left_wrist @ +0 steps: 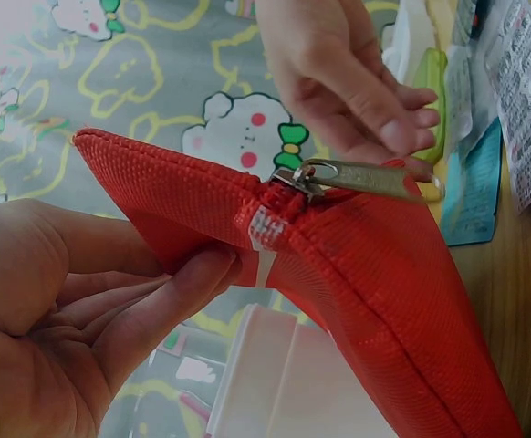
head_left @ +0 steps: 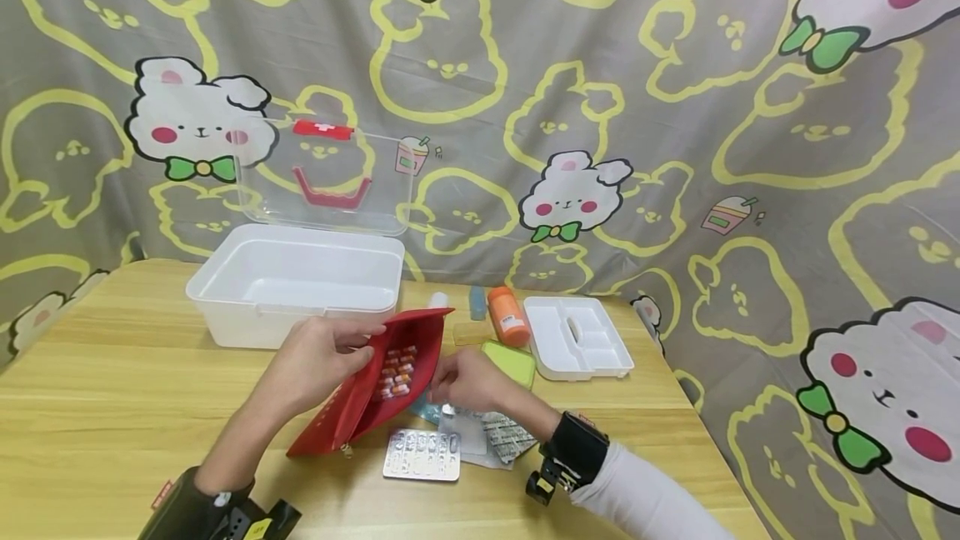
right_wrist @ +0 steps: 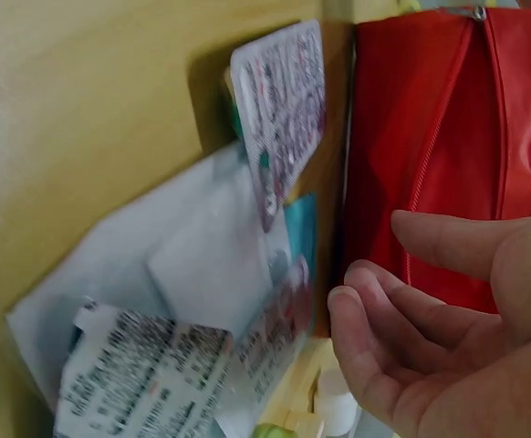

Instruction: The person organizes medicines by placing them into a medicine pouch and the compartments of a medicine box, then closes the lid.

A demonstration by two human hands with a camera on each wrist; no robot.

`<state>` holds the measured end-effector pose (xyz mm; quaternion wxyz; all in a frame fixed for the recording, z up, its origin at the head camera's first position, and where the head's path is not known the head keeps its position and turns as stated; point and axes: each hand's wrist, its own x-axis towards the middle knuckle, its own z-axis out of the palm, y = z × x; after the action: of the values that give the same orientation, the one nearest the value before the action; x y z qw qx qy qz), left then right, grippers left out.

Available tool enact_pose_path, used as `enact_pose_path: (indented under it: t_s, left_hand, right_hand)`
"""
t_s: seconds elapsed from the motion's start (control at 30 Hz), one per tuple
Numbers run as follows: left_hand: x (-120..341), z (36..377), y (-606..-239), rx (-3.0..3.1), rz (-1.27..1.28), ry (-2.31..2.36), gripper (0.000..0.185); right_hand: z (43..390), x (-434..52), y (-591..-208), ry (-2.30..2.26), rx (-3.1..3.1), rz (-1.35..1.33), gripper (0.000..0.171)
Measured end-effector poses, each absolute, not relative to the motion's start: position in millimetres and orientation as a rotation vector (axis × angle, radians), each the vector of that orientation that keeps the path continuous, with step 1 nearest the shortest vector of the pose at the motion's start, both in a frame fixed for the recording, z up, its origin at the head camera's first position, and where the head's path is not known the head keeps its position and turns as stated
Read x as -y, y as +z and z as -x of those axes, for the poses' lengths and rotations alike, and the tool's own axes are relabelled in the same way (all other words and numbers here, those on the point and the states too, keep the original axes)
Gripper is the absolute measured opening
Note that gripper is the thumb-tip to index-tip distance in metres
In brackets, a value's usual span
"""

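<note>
The left hand [head_left: 318, 357] has its grip clamped on the red pouch [head_left: 382, 390], tilting its mouth open; the right hand [head_left: 468, 380], grip apart, hovers over blister packs [head_left: 422, 454] on the counter [head_left: 112, 407].

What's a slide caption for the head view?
Left hand holds open a red zip pouch of capsules; right hand rests on blister packs.

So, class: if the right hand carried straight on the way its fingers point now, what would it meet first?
Most likely the red pouch that the left hand grips. The right hand has loosely curled, empty fingers aimed at its side, just apart from it. Depth is hard to judge.
</note>
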<state>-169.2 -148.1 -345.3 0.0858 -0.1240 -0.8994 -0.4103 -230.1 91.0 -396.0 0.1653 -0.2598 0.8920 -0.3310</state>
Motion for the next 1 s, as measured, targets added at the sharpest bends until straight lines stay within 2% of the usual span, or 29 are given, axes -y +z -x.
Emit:
enact_pose_path:
  t_s: [0.6,1.0]
  left_hand:
    - [148,169,-346,2.680,0.368,-1.238,0.028]
    - [148,169,-347,2.666,0.382,-1.228,0.028]
  right_hand:
    - [202,-81,-414,-0.903,-2.565,0.793,0.021]
    - [196,-78,-420,-0.746,-2.626,0.889,0.018]
